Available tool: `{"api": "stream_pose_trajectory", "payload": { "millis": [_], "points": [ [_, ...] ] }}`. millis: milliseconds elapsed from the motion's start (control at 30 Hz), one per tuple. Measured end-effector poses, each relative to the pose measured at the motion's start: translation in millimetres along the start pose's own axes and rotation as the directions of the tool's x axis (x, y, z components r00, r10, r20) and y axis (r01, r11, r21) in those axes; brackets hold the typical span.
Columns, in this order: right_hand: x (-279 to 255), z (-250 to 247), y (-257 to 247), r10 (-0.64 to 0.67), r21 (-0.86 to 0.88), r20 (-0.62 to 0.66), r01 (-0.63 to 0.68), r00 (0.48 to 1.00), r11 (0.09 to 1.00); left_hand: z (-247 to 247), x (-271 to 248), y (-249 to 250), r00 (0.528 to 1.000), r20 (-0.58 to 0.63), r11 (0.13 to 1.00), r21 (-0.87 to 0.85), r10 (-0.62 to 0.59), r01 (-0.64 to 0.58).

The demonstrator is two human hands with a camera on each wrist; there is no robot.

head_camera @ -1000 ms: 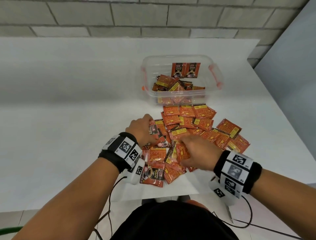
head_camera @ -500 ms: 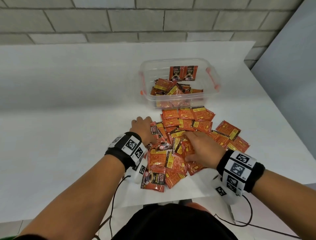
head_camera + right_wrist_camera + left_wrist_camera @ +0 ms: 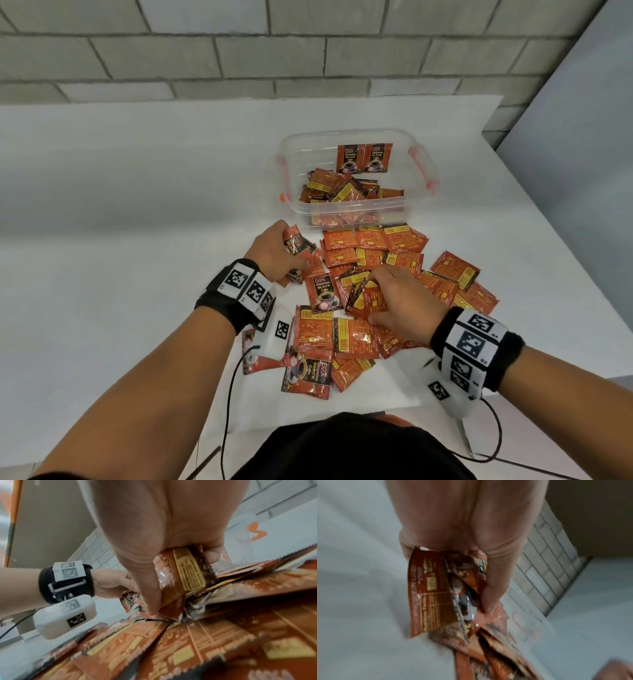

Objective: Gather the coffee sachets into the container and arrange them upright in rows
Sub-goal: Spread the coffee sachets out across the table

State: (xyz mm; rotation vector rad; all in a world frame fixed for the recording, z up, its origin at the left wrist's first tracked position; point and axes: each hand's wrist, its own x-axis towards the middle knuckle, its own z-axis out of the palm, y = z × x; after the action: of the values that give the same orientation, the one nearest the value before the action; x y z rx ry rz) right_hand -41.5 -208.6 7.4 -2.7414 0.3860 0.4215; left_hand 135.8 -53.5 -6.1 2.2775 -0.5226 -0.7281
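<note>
Several orange-red coffee sachets [image 3: 371,246] lie in a loose pile on the white table [image 3: 120,240], just in front of a clear plastic container [image 3: 416,200] with orange handles. Two sachets [image 3: 363,158] stand upright against its far wall; others lie jumbled on its floor. My left hand [image 3: 274,255] grips a small bunch of sachets [image 3: 436,592] at the pile's left edge, lifted off the table. My right hand [image 3: 400,299] sits on the middle of the pile, with thumb and fingers curled round a few sachets [image 3: 181,574].
A grey brick wall [image 3: 274,51] runs behind the table. The table's right edge [image 3: 548,274] drops off beside a grey panel. Wrist camera cables [image 3: 229,394] hang over the near edge. Bare table spreads to the left of the pile.
My left hand has lifted its bunch of sachets up and forward off the pile. My right hand has closed tighter on sachets in the middle of the pile.
</note>
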Motion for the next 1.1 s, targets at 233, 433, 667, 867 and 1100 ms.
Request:
{"api": "stream_pose_trajectory", "payload": {
  "millis": [233,433,667,867,1100],
  "points": [
    [7.9,-16.2,2.0,0.052,0.147,0.061,-0.061,0.997,0.987,-21.0,9.1,-16.0,0.984,-0.149,0.957,-0.283,-0.101,0.055],
    [25.5,-30.6,1.4,0.055,0.05,0.171,-0.064,0.984,0.997,-6.8,14.5,-7.0,0.999,0.014,0.995,-0.088,-0.051,0.052],
    [33.3,-18.0,-4.6,0.027,-0.164,0.177,0.003,0.984,0.986,16.1,23.0,5.6,0.993,0.113,0.946,0.323,-0.032,-0.007],
    [29.7,-13.0,-4.3,-0.011,-0.18,0.085,0.026,0.996,0.983,18.7,28.5,3.3,0.995,0.102,0.914,0.404,-0.015,-0.027],
    [26.9,-18.5,-4.1,-0.065,-0.142,0.133,0.084,0.989,0.986,9.0,26.4,-2.8,0.997,0.072,0.951,0.308,0.011,-0.033]
  ]
}}
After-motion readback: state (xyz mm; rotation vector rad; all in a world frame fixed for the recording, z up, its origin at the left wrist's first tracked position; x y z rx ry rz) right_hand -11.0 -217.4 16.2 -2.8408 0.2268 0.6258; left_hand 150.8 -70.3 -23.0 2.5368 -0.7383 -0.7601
